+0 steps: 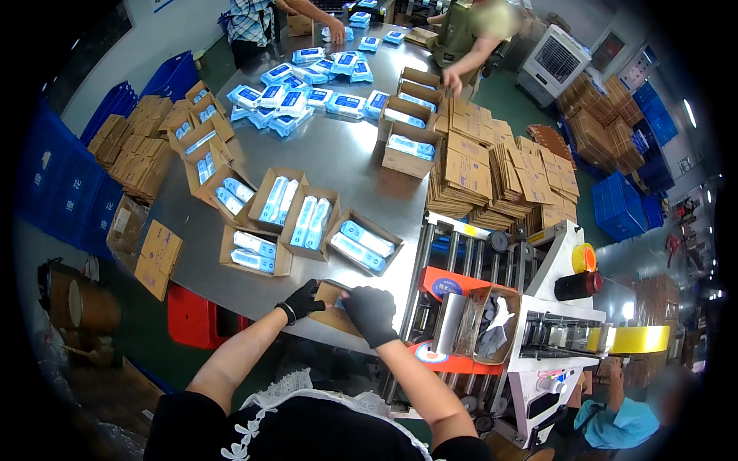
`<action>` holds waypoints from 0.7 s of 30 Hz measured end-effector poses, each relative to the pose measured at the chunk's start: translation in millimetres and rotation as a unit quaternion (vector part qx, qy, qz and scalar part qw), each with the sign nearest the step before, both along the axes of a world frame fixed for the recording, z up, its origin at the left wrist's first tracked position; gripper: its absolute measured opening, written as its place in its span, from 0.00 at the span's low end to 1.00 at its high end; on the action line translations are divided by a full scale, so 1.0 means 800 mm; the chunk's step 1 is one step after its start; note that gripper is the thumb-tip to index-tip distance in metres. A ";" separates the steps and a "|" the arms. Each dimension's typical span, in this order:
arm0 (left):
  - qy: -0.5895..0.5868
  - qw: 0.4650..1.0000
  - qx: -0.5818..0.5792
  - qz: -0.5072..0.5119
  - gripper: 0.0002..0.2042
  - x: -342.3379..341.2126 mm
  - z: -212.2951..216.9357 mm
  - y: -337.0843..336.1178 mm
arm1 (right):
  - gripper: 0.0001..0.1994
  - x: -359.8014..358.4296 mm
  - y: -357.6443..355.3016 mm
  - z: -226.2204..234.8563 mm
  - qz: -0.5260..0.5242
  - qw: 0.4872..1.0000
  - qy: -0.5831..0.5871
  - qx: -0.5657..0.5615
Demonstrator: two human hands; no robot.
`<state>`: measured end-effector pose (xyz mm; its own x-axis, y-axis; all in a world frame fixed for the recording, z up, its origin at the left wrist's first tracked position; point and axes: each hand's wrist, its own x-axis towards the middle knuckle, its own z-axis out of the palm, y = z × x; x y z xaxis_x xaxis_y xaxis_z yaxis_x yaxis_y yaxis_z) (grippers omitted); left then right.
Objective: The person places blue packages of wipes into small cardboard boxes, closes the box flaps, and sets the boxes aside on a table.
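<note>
One brown cardboard carton [330, 295] was at the near edge of the table [350, 173], btwn the gloved L hand [302, 301] & R hand [371, 315]; its long axis couldn't be told, as the black gloves hid much of it. L fingers, bent & narrow, touched its left side; R fingers curled over its right. How firmly either gripped: can't tell. Just beyond, four open, boxy cartons [283, 257] held pairs of glossy, soft blue-and-white packs [303, 221]; middle two pointed lengthwise toward the far edge, the rightmost slanted to the near right corner. Shiny metal tabletop; bare room up its middle. Roller conveyor [453, 250] beside right edge.
</note>
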<state>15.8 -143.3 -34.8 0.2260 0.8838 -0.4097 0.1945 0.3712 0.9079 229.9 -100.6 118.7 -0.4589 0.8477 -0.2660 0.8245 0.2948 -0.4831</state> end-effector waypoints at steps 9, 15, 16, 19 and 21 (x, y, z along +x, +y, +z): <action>-0.176 0.982 -0.016 -0.071 0.30 0.100 -0.046 -0.026 | 0.35 0.030 -0.068 -0.121 -0.049 0.986 0.061 0.145; 0.362 0.832 0.390 0.155 0.16 0.118 0.095 0.107 | 0.28 0.130 -0.062 -0.113 -0.099 0.963 -0.059 0.245; 0.479 0.742 0.438 0.169 0.18 0.108 0.137 0.138 | 0.26 0.131 -0.066 -0.123 -0.146 0.947 -0.100 0.268; 0.609 0.728 0.311 0.046 0.12 0.058 0.158 0.197 | 0.21 0.086 -0.025 -0.107 -0.254 0.922 0.040 0.290; 0.632 0.697 0.339 -0.002 0.07 0.040 0.101 0.215 | 0.17 0.040 0.036 -0.076 -0.321 0.907 0.217 0.164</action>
